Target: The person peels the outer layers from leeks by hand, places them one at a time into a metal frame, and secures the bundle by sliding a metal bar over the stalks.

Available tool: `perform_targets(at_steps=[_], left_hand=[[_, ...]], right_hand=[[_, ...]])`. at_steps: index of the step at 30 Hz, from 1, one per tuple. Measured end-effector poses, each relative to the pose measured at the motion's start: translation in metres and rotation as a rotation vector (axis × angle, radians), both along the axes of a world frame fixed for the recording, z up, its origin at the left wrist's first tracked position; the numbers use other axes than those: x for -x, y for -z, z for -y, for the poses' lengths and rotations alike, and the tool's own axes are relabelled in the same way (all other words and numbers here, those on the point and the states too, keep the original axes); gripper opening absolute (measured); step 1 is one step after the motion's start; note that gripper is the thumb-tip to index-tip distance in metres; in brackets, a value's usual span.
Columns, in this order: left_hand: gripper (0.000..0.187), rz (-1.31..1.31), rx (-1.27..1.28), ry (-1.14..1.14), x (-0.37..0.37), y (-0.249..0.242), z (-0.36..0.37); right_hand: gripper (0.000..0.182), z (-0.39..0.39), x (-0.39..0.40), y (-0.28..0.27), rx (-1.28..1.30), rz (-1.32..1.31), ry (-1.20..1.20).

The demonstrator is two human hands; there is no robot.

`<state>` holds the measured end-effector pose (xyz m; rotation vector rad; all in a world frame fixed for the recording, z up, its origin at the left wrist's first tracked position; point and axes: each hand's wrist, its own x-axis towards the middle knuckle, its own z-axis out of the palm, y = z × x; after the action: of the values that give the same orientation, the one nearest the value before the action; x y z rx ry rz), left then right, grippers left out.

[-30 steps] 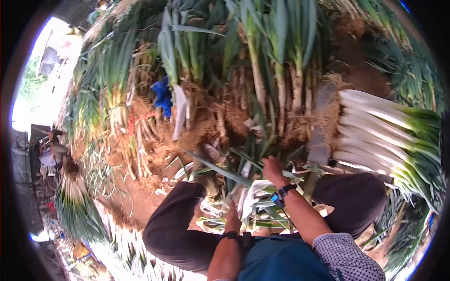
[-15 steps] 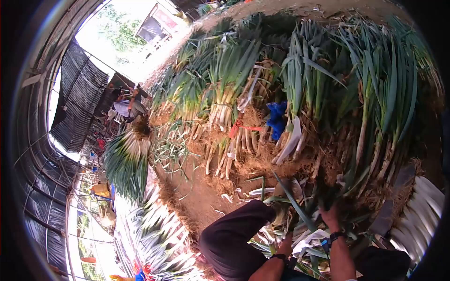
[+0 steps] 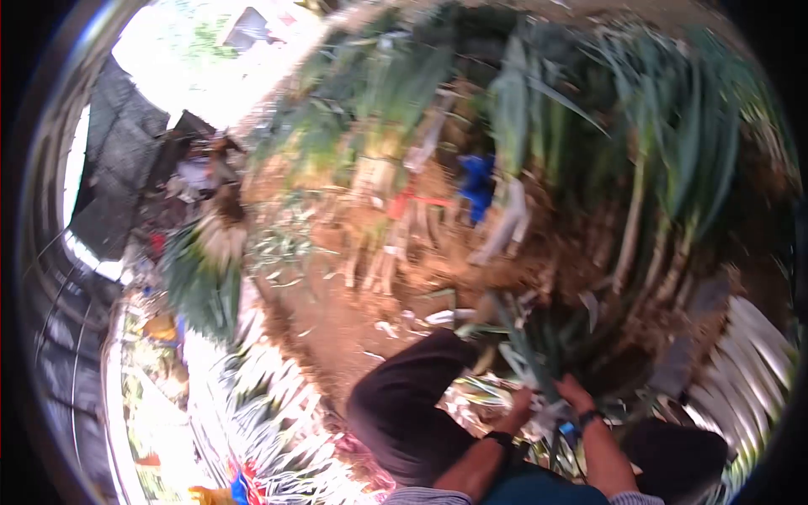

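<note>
My left hand (image 3: 520,409) and my right hand (image 3: 574,394) are close together low in the view, blurred by motion. Dark leaves of green onions (image 3: 532,349) rise from between them, and the fingers of both hands look closed round these stalks. Exact finger positions are smeared. Pale peelings and leaf scraps (image 3: 475,394) lie by my left hand, between my knees. On the right, trimmed white onion stalks (image 3: 745,370) lie in a row beyond my right knee.
Large bundles of untrimmed green onions (image 3: 404,93) fill the ground ahead, with a blue cloth (image 3: 476,187) among them. Another bundle (image 3: 206,269) and a long row of onions (image 3: 278,412) lie at left. A person (image 3: 198,172) is farther back. My bent knee (image 3: 412,387) stands nearby.
The scene has shifted left and slightly up as my head turned. My right hand has drawn back from the leaves toward my left, bringing onion stalks between both hands.
</note>
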<state>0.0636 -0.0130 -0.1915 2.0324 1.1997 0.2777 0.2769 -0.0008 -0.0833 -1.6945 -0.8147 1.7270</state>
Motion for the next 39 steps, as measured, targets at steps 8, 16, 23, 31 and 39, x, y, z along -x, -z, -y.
perform_targets(at_steps=[8,16,23,31,39], left_hand=[[0.071,0.579,-0.002,0.182,-0.047,-0.133,-0.016],[0.086,0.48,0.551,-0.045,-0.065,-0.184,-0.024],[0.079,0.686,1.289,-0.541,-0.077,-0.215,-0.034],[0.07,-0.218,-0.022,0.263,-0.018,-0.229,-0.04],[0.06,0.228,-0.156,-0.369,0.042,-0.449,-0.117]], right_hand=[[0.042,0.049,-0.033,-0.018,0.12,-0.413,0.226],[0.084,0.075,-0.017,-0.123,0.068,-0.688,0.58],[0.068,0.06,0.011,-0.093,0.025,0.016,0.482],[0.04,0.049,0.046,-0.008,-0.323,0.173,0.205],[0.056,-0.084,-0.065,-0.227,-0.568,0.593,0.277]])
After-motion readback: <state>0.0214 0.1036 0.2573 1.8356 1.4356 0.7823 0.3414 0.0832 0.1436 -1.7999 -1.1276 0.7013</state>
